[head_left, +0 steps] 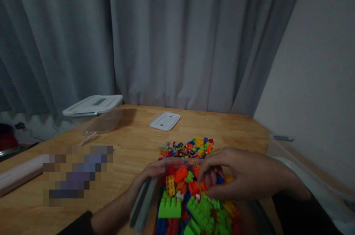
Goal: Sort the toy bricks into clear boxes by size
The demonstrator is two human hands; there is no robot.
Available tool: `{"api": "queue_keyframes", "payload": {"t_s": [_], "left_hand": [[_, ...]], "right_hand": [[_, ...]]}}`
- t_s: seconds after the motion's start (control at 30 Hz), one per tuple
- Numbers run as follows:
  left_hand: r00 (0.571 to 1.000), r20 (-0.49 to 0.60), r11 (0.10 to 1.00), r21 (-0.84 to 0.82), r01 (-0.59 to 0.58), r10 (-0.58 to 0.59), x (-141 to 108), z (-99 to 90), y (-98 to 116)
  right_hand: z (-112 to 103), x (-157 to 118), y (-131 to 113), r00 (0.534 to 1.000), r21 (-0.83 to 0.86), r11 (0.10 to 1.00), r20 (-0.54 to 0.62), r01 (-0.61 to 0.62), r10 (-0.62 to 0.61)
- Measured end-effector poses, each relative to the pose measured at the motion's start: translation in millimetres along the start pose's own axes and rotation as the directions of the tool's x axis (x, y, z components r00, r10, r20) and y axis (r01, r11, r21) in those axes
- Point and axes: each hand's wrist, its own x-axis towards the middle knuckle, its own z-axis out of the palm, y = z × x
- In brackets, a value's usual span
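A clear plastic box full of bright building bricks stands at the near edge of the wooden table. My left hand grips the box's left rim and far corner. Over the bricks, my right hand reaches down with its fingers curled among orange, red and blue pieces; whether it pinches a brick is hidden. Green bricks lie nearest to me in the box.
A pile of small loose bricks lies just beyond the box. A white lid lies further back, and a clear lidded container stands at the far left. Another clear bin sits at the right. Grey curtains hang behind.
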Motion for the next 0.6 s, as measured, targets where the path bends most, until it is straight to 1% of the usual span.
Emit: {"api": "queue_keyframes", "payload": {"t_s": [0.03,0.1,0.17,0.2,0.27,0.33,0.37,0.43,0.47,0.5,0.53,0.57,0.6], "left_hand": [[1.0,0.006,1.0,-0.008,-0.002,0.003,0,-1.6,-1],[0.999,0.031,0.999,-0.043,-0.012,0.014,0,-4.5,-4],[0.998,0.057,0.997,-0.071,-0.008,0.012,0,-7.2,-7],[0.998,0.059,0.997,-0.076,0.001,0.004,0,-8.9,-8],[0.999,0.05,0.997,-0.08,0.012,-0.008,1,-13.5,-10],[0.998,0.065,0.996,-0.087,0.015,-0.01,5,-20.1,-11],[0.995,0.102,0.996,-0.082,0.019,-0.011,10,-24.2,-11],[0.976,0.217,0.999,-0.031,0.039,-0.032,21,-33.0,-9],[0.967,0.253,0.999,0.008,0.039,-0.039,27,-37.3,-8],[0.962,0.269,0.998,0.04,0.041,-0.05,33,-41.0,-7],[0.962,0.267,0.998,0.052,0.038,-0.051,38,-43.9,-6],[0.967,0.248,0.998,0.045,0.042,-0.052,41,-45.9,-6],[0.974,0.222,0.999,0.022,0.05,-0.053,44,-46.7,-6]], "right_hand": [[-1,1,1,0.999,0.007,1.0,-0.047,0.003,-0.003],[-2,4,5,0.982,0.003,1.0,-0.186,0.021,-0.02],[-5,9,16,0.934,0.011,0.999,-0.355,0.035,-0.029],[-6,12,23,0.895,0.032,0.999,-0.445,0.038,-0.02],[-7,16,43,0.802,0.106,0.994,-0.597,0.039,0.032],[-5,18,69,0.671,0.174,0.984,-0.734,0.042,0.102],[-2,19,82,0.592,0.196,0.98,-0.793,0.024,0.144],[9,18,112,0.434,0.239,0.97,-0.869,-0.049,0.237],[17,18,127,0.385,0.238,0.967,-0.887,-0.093,0.256],[26,17,143,0.346,0.21,0.968,-0.905,-0.136,0.245],[36,17,158,0.321,0.167,0.969,-0.922,-0.181,0.218],[45,16,173,0.326,0.107,0.968,-0.928,-0.229,0.18],[54,15,187,0.366,0.042,0.963,-0.92,-0.266,0.141]]}}
